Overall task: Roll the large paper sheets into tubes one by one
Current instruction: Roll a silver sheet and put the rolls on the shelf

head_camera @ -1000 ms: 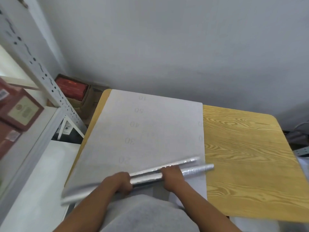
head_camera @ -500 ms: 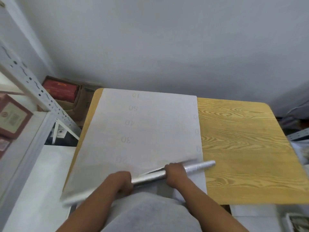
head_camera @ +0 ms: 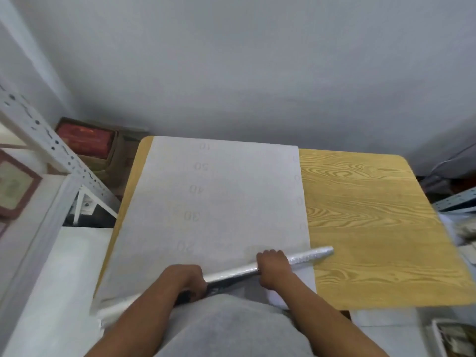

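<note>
Large paper sheet [head_camera: 219, 202] lies flat on the wood-grain surface [head_camera: 373, 228], covering its left part; faint reversed numerals show through. Near edge is wound into a thin silvery tube [head_camera: 306, 258], lying slantwise, its right end jutting past the sheet's right edge over bare wood. Right hand [head_camera: 274, 270]: fingers curled over the tube, clamped on it. Left hand [head_camera: 186, 280]: fingers curled down around the tube's left part, gripping it. White perforated shelf frame [head_camera: 51, 150] stands at left.
</note>
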